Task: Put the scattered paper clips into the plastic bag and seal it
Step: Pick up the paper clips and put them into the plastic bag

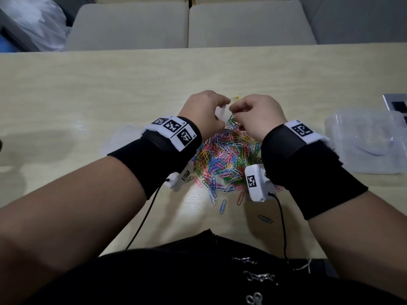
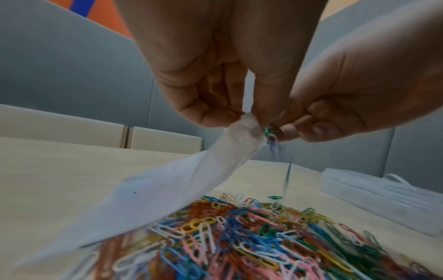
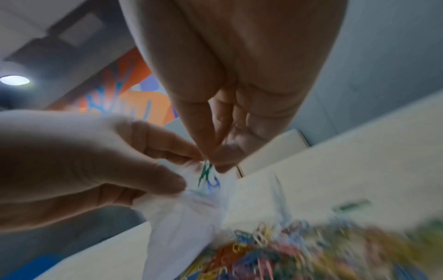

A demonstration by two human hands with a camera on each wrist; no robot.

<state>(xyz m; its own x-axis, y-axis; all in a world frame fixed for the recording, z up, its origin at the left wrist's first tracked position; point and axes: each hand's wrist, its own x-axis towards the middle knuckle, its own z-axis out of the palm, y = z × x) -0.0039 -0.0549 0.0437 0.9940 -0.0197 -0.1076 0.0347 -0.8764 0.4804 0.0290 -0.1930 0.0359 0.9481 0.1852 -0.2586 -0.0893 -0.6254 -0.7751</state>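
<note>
A heap of coloured paper clips [image 1: 224,159] [image 2: 251,236] [image 3: 275,252] lies on the pale wooden table [image 1: 88,95], between my wrists. Above its far side my left hand [image 1: 222,106] [image 2: 244,117] [image 3: 182,170] pinches the rim of the translucent plastic bag [image 1: 221,113] [image 2: 167,189] [image 3: 187,217], which hangs down to the left over the heap. My right hand [image 1: 233,113] [image 2: 282,130] [image 3: 210,161] pinches a few green and blue clips [image 2: 272,134] [image 3: 207,174] at the bag's mouth. One blurred clip [image 2: 287,178] is in mid-air below them.
A clear plastic box [image 1: 365,139] [image 2: 383,197] stands on the table to the right. Two pale chair seats [image 1: 189,25] are behind the far edge. A white bag [image 1: 37,25] is at the top left. Loose clips [image 1: 265,218] lie near the front edge.
</note>
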